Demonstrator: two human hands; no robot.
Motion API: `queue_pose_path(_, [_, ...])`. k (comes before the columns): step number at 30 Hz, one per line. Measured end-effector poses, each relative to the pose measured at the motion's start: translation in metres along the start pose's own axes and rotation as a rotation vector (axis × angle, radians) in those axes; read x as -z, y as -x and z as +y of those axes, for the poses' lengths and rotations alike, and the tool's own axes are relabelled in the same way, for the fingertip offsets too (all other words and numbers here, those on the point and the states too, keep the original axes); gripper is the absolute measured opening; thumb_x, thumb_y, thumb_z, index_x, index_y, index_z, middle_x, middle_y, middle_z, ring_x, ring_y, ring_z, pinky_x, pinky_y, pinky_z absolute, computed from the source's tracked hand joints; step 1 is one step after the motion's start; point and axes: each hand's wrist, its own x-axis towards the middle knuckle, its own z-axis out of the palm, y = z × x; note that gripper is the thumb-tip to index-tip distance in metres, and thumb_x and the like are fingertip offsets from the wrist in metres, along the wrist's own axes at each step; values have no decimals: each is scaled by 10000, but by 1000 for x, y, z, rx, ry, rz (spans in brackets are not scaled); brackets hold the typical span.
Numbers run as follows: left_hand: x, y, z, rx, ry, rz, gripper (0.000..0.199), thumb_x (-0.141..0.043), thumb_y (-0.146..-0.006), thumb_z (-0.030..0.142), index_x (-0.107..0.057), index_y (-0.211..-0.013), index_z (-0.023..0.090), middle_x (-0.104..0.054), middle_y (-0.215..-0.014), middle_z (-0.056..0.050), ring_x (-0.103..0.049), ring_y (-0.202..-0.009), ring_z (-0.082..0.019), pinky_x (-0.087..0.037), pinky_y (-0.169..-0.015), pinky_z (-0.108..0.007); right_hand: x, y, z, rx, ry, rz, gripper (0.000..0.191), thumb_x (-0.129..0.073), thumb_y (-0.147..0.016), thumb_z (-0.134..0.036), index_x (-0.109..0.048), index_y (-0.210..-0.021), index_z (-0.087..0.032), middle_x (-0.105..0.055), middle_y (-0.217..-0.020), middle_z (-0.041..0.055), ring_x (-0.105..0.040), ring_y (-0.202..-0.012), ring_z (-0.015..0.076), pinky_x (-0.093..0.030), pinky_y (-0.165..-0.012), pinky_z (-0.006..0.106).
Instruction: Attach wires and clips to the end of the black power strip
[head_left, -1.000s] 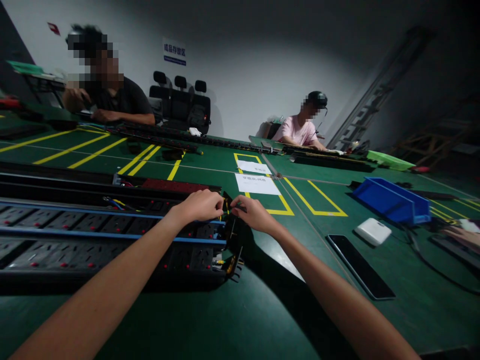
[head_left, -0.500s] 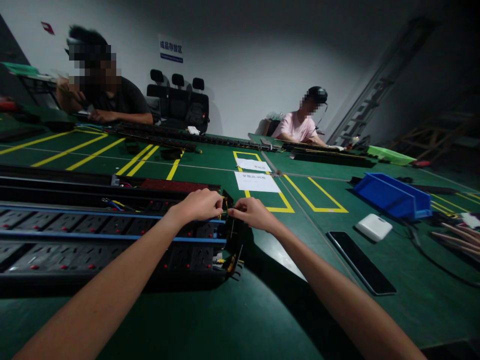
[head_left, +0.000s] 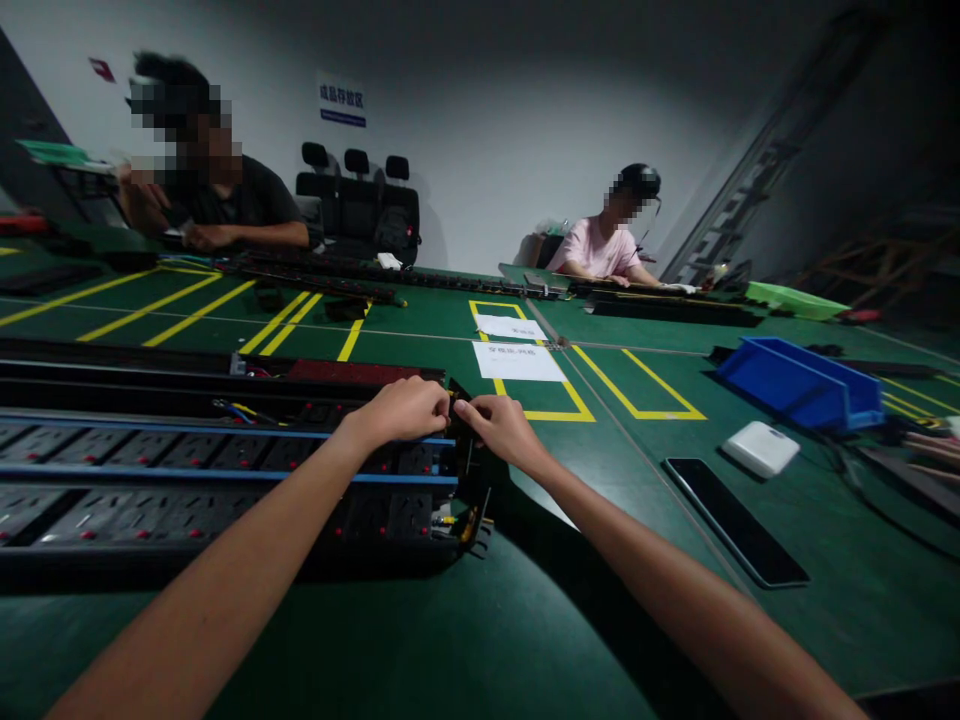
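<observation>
Long black power strips (head_left: pixel 180 450) with rows of sockets, red dots and blue edge rails lie side by side on the green table, reaching in from the left. At their right end, my left hand (head_left: pixel 409 408) is closed, fingers curled down over the end of the far strip. My right hand (head_left: pixel 504 428) meets it there, thumb and fingers pinched together by a dark end piece (head_left: pixel 459 395). Whatever sits between the fingertips of either hand is too small and dark to make out. Nearer to me, another end piece (head_left: pixel 474 525) with yellow-green wire sticks out from the front strip.
To the right lie a phone (head_left: pixel 735 520), a white case (head_left: pixel 761 449) and a blue bin (head_left: pixel 802 385). Paper labels (head_left: pixel 521 361) lie beyond my hands. Two people work across the table, one in a dark shirt (head_left: pixel 262 205), one in a pink shirt (head_left: pixel 596 250).
My right thumb and fingertips have shifted slightly up and left, closer against my left fingers. The whole view has shifted a little; the strips stay in place.
</observation>
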Motion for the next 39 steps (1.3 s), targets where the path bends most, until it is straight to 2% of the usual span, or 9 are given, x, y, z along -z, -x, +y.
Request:
queue_pose_path(4, [1, 0, -1, -19, 12, 5, 209, -572, -792, 305, -750, -887, 251, -746, -893, -72, -665, -820, -223, -426, -671, -300, 3, -3, 6, 4, -82, -58, 479, -487, -945, -506, -628, -650, -156, -595, -543, 13, -585, -534, 128, -360, -474, 203])
queue_pose_path(11, [-2, 0, -3, -55, 23, 26, 222, -564, -815, 356, -749, -850, 238, -737, -834, -72, -646, -754, -207, -405, -658, -299, 18, -4, 6, -79, -240, -331, 340, -594, -882, -456, -648, -746, -150, -658, -619, 40, -648, -575, 146, -486, -498, 213])
queue_pose_path(20, [-2, 0, -3, -55, 63, 35, 219, -576, -802, 350, -747, -834, 217, -730, -803, -78, -634, -727, -186, -380, -637, -287, 7, -4, 8, -45, -289, -248, 376, -546, -905, -473, -640, -732, -153, -645, -627, 36, -638, -587, 140, -494, -511, 221])
queue_pose_path(29, [-2, 0, -3, -82, 79, 30, 211, -557, -806, 303, -749, -814, 215, -738, -795, -80, -646, -721, -191, -380, -637, -293, 3, -5, 10, -29, -211, -194, 397, -530, -917, -473, -638, -699, -158, -642, -595, 33, -606, -531, 129, -437, -465, 204])
queue_pose_path(39, [-3, 0, -4, -79, 66, 61, 210, -557, -809, 317, -739, -817, 213, -734, -806, -82, -642, -728, -192, -387, -653, -295, -1, -5, 8, -3, -243, -212, 367, -549, -918, -464, -650, -747, -155, -649, -621, 28, -617, -546, 137, -453, -472, 206])
